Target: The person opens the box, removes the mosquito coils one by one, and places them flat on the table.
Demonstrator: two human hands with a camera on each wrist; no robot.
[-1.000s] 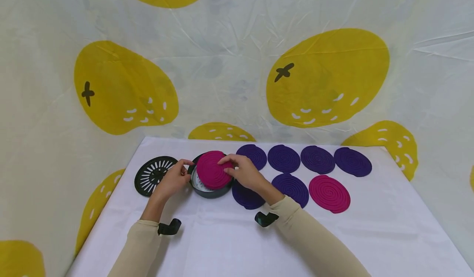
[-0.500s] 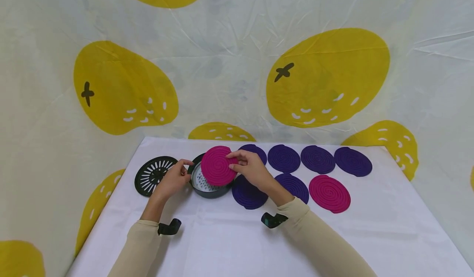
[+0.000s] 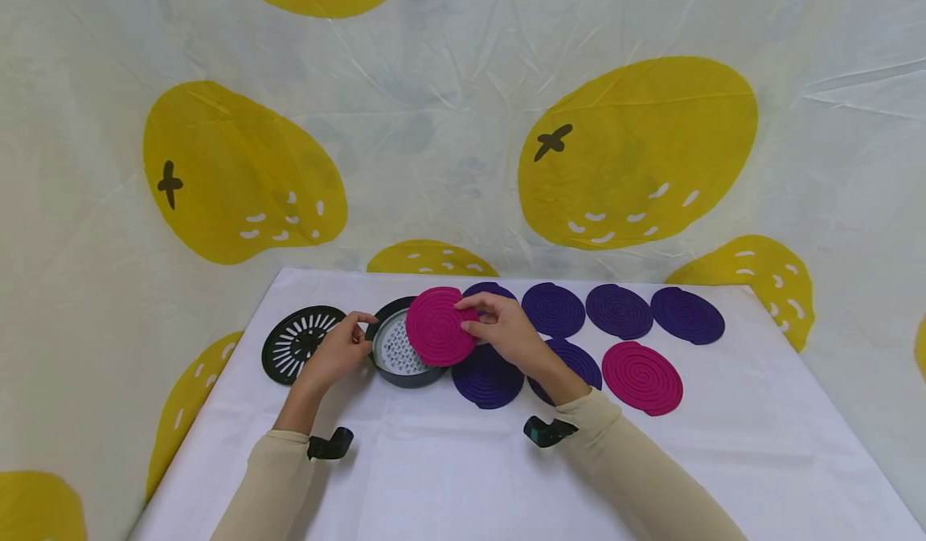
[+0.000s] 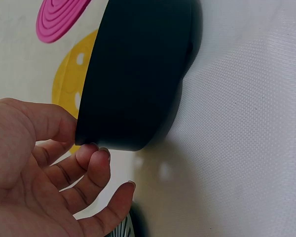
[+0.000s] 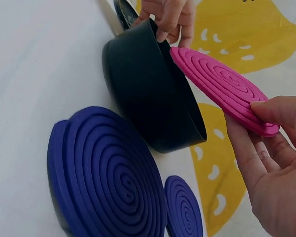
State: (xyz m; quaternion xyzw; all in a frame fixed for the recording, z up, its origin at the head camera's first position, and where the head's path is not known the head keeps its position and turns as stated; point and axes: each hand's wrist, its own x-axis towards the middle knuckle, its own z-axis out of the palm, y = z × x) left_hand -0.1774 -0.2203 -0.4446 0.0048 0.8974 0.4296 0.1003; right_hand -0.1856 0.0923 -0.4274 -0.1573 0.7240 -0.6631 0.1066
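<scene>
A pink spiral coaster (image 3: 437, 328) is pinched at its right edge between the thumb and fingers of my right hand (image 3: 506, 334). It is raised and tilted over the right side of a round dark green holder (image 3: 408, 380). In the right wrist view the coaster (image 5: 222, 81) hangs above the holder's rim (image 5: 185, 94). My left hand (image 3: 340, 354) pinches the holder's left rim; the left wrist view shows thumb and fingertips on the dark wall (image 4: 133, 74). Inside, a pale perforated bottom (image 3: 398, 348) shows; the coaster hides part of it.
A dark slotted round lid (image 3: 285, 348) lies left of the holder, partly behind my left hand. Several purple spiral coasters (image 3: 553, 309) lie in two rows to the right. Another pink coaster (image 3: 642, 378) ends the front row. A patterned cloth (image 3: 434, 163) hangs behind the white table (image 3: 434, 469).
My right hand has lifted the pink coaster and moved it to the right, so more of the holder's perforated bottom shows. The left hand stays on the rim.
</scene>
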